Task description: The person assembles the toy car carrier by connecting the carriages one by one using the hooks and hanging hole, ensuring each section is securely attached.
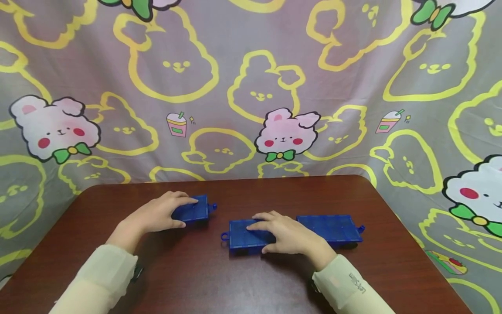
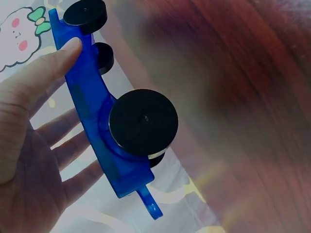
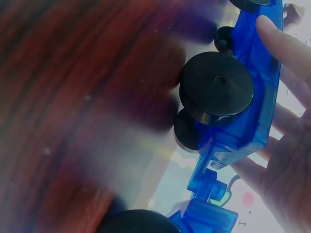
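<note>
My left hand (image 1: 164, 211) grips a blue plastic toy train car (image 1: 201, 208) by its sides, thumb on the near edge. In the left wrist view, black wheels (image 2: 143, 122) sit under that car, and a coupling tab (image 2: 151, 204) sticks out of one end. My right hand (image 1: 288, 234) holds a second blue train car (image 1: 241, 233), fingers across its top and thumb at its side. A ring (image 1: 225, 236) on its left end faces the first car's peg (image 1: 213, 206), with a gap between. A third blue train car (image 1: 329, 227) joins its right end through a coupling (image 3: 209, 184).
All three cars are over a dark brown wooden table (image 1: 219, 283) with rounded far corners. Behind it hangs a grey cloth (image 1: 219, 117) printed with cartoon animals, reaching down to the table's far edge.
</note>
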Demonstrator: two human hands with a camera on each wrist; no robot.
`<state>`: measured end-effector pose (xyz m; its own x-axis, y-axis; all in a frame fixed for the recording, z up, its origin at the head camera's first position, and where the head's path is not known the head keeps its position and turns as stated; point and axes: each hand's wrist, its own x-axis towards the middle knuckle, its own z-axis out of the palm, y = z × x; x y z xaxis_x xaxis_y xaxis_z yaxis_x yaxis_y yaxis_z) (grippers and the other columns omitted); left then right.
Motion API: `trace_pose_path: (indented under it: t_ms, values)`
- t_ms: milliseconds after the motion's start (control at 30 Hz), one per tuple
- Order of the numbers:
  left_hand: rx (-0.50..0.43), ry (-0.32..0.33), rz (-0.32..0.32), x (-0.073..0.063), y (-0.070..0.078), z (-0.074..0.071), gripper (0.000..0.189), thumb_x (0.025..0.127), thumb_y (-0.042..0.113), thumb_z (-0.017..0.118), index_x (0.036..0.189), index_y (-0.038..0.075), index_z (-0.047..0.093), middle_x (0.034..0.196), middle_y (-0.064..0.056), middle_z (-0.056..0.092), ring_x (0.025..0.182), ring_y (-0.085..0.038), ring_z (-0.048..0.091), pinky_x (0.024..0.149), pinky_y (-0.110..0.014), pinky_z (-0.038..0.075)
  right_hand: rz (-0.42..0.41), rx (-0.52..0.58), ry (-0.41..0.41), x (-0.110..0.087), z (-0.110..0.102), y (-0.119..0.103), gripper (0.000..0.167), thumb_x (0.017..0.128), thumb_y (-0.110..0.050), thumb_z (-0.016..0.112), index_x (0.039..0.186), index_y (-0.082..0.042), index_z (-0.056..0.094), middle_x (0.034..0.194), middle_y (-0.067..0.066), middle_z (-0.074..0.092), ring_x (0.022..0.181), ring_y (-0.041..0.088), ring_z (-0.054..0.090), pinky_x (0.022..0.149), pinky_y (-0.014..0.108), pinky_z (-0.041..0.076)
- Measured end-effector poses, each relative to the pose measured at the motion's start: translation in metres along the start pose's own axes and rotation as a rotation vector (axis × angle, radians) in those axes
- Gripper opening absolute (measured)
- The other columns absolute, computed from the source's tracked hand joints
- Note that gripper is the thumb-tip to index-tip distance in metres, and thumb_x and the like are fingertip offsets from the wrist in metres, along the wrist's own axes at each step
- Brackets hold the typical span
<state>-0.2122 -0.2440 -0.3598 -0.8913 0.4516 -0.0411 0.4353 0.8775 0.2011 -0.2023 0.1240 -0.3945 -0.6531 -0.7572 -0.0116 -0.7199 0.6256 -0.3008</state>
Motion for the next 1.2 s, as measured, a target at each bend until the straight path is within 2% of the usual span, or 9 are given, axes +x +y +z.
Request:
trace_pose_path:
  t_ms: [333,600,967,1200]
  values:
    - [0.029,-0.018,0.032,-0.014,0.014,0.0,0.061,0.081,0.026,0.082,0.138,0.021,0.059,0.14,-0.016,0.054,0.127,-0.037,0.051,0.093,-0.059,0.05,-0.001,0.039,0.019,-0.002,-0.001,-0.002,0.061,0.086,-0.033,0.078,0.142,-0.031,0.055,0.153,0.002,0.046,0.136,0.024,0.045,0.104,0.053,0.047]
    - [0.036,-0.036,0.02,-0.026,0.025,0.0,0.061,0.08,0.026,0.082,0.137,0.021,0.061,0.139,-0.015,0.055,0.126,-0.036,0.052,0.09,-0.06,0.051,-0.008,0.052,0.033,-0.003,-0.002,-0.003,0.06,0.086,-0.033,0.078,0.142,-0.03,0.055,0.153,0.002,0.046,0.136,0.024,0.045,0.105,0.053,0.047]
    - [0.013,-0.047,0.02,-0.035,0.034,0.005,0.06,0.079,0.026,0.083,0.135,0.023,0.062,0.138,-0.015,0.055,0.126,-0.035,0.052,0.09,-0.06,0.051,-0.01,0.058,0.047,-0.003,-0.004,-0.006,0.059,0.085,-0.033,0.079,0.14,-0.028,0.057,0.153,0.003,0.047,0.137,0.025,0.046,0.107,0.051,0.046]
    - [-0.001,-0.048,0.019,-0.036,0.036,0.013,0.06,0.078,0.025,0.083,0.135,0.023,0.062,0.138,-0.013,0.055,0.126,-0.033,0.052,0.091,-0.056,0.052,-0.024,0.068,0.061,-0.003,-0.001,-0.005,0.059,0.085,-0.032,0.079,0.14,-0.027,0.058,0.152,0.005,0.047,0.137,0.025,0.046,0.105,0.052,0.047]
